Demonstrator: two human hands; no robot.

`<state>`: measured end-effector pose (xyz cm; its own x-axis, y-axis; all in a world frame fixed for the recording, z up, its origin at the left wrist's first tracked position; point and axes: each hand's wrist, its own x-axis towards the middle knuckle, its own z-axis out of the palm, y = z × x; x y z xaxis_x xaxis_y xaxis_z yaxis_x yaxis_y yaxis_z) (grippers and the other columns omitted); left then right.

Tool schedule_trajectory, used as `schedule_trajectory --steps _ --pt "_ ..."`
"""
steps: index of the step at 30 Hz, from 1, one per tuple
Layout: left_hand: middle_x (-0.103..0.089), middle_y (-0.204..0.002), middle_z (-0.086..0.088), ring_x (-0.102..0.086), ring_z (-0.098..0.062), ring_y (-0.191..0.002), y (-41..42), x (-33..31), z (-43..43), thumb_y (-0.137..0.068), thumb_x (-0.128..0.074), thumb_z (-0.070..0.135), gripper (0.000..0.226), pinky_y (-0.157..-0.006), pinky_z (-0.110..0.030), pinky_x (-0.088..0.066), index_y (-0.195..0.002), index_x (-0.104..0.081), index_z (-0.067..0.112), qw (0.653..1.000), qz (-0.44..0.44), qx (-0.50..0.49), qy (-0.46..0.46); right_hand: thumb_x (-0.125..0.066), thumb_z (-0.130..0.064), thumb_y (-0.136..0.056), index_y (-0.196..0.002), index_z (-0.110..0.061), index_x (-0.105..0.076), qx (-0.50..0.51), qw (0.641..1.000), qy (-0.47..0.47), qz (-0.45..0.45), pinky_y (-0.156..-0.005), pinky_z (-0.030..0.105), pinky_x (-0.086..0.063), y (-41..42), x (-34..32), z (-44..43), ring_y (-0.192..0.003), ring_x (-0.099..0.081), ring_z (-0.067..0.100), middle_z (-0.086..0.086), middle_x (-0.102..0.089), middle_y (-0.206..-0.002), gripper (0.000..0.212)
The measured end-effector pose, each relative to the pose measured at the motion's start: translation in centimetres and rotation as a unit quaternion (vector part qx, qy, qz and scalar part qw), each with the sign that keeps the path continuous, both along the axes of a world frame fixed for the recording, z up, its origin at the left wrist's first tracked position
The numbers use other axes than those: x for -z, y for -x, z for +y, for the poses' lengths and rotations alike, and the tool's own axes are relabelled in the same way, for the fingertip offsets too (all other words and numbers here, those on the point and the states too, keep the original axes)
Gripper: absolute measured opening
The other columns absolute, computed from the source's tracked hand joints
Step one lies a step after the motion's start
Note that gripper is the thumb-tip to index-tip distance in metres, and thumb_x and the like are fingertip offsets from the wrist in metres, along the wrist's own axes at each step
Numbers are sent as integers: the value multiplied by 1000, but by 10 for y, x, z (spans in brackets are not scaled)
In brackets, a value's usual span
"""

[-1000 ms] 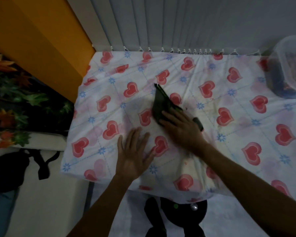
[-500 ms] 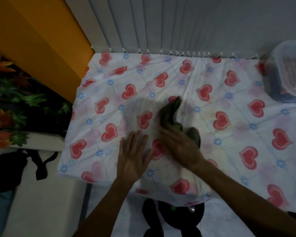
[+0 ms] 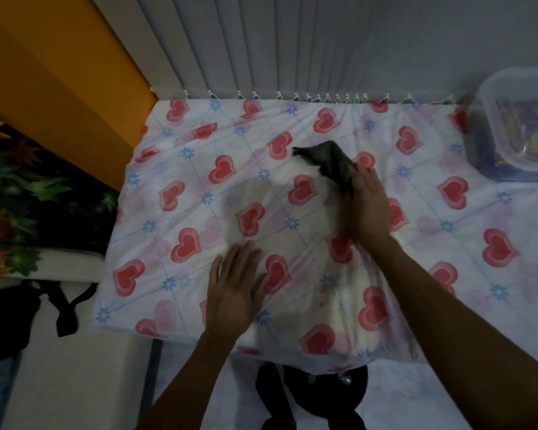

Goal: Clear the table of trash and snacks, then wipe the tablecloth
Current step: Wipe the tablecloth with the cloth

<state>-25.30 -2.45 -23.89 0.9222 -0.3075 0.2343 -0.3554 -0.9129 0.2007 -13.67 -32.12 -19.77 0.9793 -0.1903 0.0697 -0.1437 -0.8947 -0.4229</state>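
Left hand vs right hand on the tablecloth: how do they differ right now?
1. The left hand lies flat with fingers spread and holds nothing. The right hand is on the dark cloth; blur hides whether it presses or grips.
2. The left hand sits near the front edge of the tablecloth. The right hand reaches farther in, toward the middle.
Shared: both hands are bare and over the tablecloth.
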Motion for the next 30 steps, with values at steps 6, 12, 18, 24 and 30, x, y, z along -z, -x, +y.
schedule_trajectory --steps 6,12,18,24,30 --pt "-48 -154 -3 -41 -25 -145 -1 0 -1 -99 -55 45 51 -118 -52 -31 -143 -56 19 1000 14 -2 -6 -61 -6 -95 -141 -7 -54 -311 948 -20 -70 -114 53 -36 92 10 63 -144 -36 36 14 -45 -152 47" --pt "-39 -160 -4 -33 -28 -150 -3 -3 5 -89 -55 47 64 -120 -54 -26 -148 -49 21 997 59 24 -42 -41 -38 -104 -155 -32 -30 -485 873 -40 30 -125 35 -11 177 25 38 -153 -13 9 -9 -21 -165 53" --pt "-42 -159 -1 -35 -25 -149 -1 -8 -3 -99 -40 56 60 -121 -48 -24 -147 -51 21 996 73 -16 -57 -57 -10 -96 -138 -6 -58 -264 964 38 -13 -114 42 -41 122 3 -46 -133 -53 28 13 -59 -139 42" --pt "-44 -157 -2 -36 -25 -148 -1 -14 -5 -100 -39 57 61 -121 -49 -26 -147 -51 21 992 91 -21 -82 -44 -13 -101 -141 -4 -53 50 998 -19 -37 -116 42 -36 101 -19 -108 -141 -42 31 16 -49 -149 42" --pt "-53 -147 -8 -49 -29 -135 -21 -25 -29 -100 -40 49 56 -112 -49 -34 -141 -54 13 999 20 -6 -42 -43 -28 -104 -148 -26 -47 -165 986 -12 -31 -109 42 -45 128 -19 -23 -134 -51 16 -5 -46 -153 43"
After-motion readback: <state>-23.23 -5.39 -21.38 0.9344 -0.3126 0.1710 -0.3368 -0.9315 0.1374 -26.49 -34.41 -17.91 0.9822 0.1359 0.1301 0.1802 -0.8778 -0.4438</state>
